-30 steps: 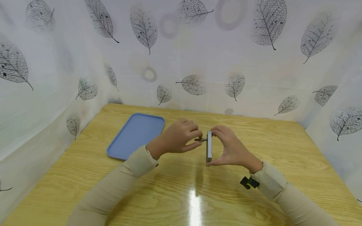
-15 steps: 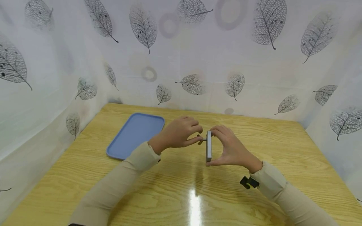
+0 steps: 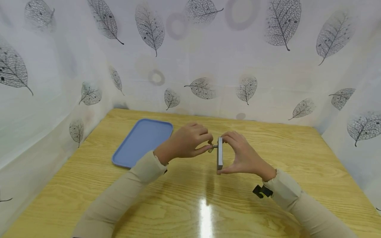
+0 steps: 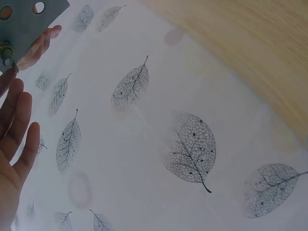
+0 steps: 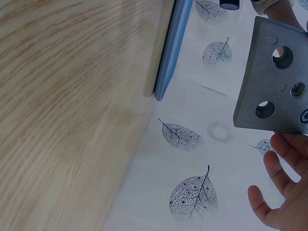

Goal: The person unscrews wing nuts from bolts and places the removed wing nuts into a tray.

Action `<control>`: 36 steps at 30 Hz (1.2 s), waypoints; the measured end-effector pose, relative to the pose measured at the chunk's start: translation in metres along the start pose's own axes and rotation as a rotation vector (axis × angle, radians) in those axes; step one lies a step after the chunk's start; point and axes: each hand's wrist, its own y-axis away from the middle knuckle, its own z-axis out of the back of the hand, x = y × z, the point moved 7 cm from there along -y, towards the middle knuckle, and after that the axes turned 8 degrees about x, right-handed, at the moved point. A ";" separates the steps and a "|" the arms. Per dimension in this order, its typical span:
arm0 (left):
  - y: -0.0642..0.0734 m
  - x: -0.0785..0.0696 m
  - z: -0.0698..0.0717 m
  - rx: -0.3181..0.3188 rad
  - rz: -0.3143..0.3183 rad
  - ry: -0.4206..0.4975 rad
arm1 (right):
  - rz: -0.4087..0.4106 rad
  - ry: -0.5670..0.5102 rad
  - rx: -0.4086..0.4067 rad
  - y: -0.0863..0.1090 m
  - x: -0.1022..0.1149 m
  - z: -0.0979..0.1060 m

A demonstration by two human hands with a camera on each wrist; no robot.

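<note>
Upright above the table, a grey metal plate (image 3: pixel 220 153) is held by my right hand (image 3: pixel 248 157), fingers at its far edge and thumb at its near edge. Several round holes in the plate (image 5: pixel 269 77) show in the right wrist view. A small brass-coloured wing bolt (image 3: pixel 211 148) sticks out of the plate's left face, with a short length of shank visible. My left hand (image 3: pixel 190 140) pinches its winged end between thumb and index finger. The left wrist view shows the bolt (image 4: pixel 6 54) against the plate at the frame's edge, partly cut off.
A blue tray (image 3: pixel 143 142) lies at the left back of the wood-grain table (image 3: pixel 253 211). Behind and at both sides hangs a pale curtain (image 3: pixel 220 59) printed with leaves. A black clip (image 3: pixel 262 191) sits by the right cuff.
The wing bolt's wings have turned to different angles. My left fingers loosened, shifted around them and closed again. The plate and my right hand stay almost in place.
</note>
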 end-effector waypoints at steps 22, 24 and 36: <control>-0.006 0.010 -0.011 0.079 0.039 0.058 | -0.011 0.002 0.015 0.000 0.000 -0.003; -0.006 0.012 -0.012 0.086 0.049 0.056 | -0.011 0.000 0.014 0.000 -0.001 -0.003; 0.000 0.001 -0.007 0.040 -0.001 0.032 | 0.008 -0.002 -0.004 -0.001 0.003 0.000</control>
